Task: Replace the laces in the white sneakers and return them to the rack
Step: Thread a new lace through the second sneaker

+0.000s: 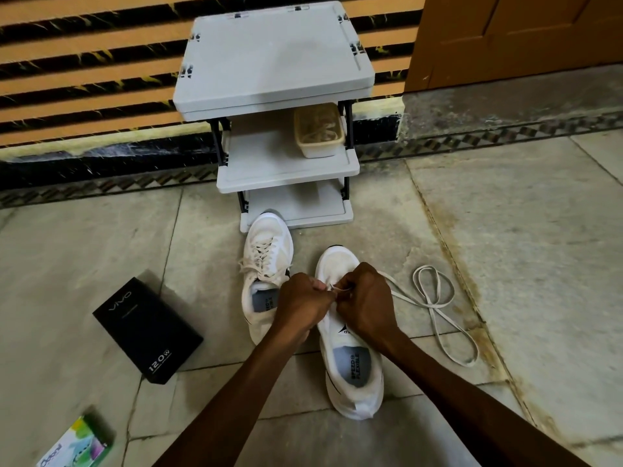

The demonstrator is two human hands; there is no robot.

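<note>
On tiled floor (505, 214) by the rack (273, 55), left hand (300, 306) and right hand (365, 303) seemingly pinch the lace (433, 306).

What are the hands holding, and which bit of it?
The right hand pinches the white lace near its tip, above the sneaker. The left hand seems to pinch the same end. The rest lies loose on the floor.

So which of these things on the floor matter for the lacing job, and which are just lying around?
Job: left hand and right hand pinching the lace at the nearer sneaker; laced sneaker; rack; tub on its shelf.
Lying about: black box; colourful packet.
</note>
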